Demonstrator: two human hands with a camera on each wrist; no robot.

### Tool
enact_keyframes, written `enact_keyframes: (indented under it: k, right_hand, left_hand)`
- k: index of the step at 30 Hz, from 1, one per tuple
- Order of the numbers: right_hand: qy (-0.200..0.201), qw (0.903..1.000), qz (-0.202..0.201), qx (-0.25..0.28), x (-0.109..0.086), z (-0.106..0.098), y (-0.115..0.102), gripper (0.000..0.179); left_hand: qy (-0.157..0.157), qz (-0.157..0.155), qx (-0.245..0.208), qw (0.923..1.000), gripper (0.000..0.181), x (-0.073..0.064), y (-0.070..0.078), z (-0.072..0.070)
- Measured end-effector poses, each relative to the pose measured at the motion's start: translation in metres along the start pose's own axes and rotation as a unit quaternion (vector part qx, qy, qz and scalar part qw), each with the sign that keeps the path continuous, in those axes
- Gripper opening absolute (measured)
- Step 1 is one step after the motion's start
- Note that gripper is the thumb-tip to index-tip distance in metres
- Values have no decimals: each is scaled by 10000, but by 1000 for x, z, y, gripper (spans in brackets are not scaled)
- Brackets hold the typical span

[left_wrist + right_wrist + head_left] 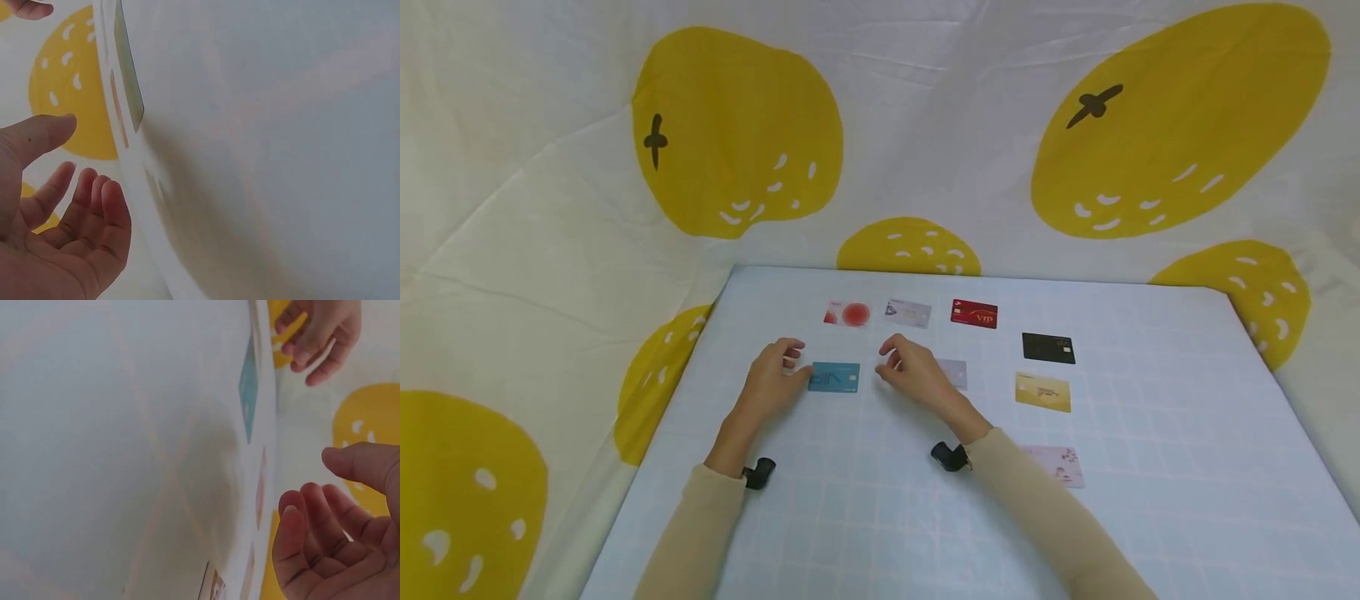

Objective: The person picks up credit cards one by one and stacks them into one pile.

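Observation:
On the table, a teal bank-style card [837, 378] lies between the two hands. My left hand [769, 379] hovers at its left edge, the thumb overlapping that edge in the head view. In the left wrist view the left hand's fingers [115, 212] are loosely bent, apart from the thumb, with nothing between them. To the right of the teal card is my right hand [916, 372], partly covering a pale lavender card [956, 374]. Its fingers [290, 534] curve loosely in the right wrist view, thumb apart, holding nothing.
Along the back lie a white card with red circles [854, 314], a pale patterned card [907, 313] and a red VIP card [974, 314]. At right are a black card [1048, 348], a gold card [1042, 392] and a pink flowered card [1066, 467], partly under the right sleeve.

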State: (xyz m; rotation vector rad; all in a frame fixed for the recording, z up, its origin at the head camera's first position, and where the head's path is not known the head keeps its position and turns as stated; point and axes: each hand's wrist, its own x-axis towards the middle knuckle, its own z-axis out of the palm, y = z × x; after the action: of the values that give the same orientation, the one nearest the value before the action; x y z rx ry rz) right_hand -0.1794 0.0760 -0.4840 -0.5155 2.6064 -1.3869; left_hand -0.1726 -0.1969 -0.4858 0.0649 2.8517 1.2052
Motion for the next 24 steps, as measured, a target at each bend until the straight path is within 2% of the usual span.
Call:
enact_keyframes:
  k: [6,14,18,24]
  right_hand:
    - [-147,9998,-60,-70,8,10,-5,29]
    - [-688,9971,274,-198,18,22,-5,43]
    - [-891,9939,310,-565,23,29,-2,50]
    - [-1181,9829,372,-1366,26,35,-4,61]
  left_hand:
    - [-189,-76,262,9994,42,3,-5,-5]
    - [-920,95,700,9932,48,6,-15,-3]
    - [-1203,166,831,9891,56,8,-20,-5]
    - [-1489,115,861,9850,52,11,-22,-6]
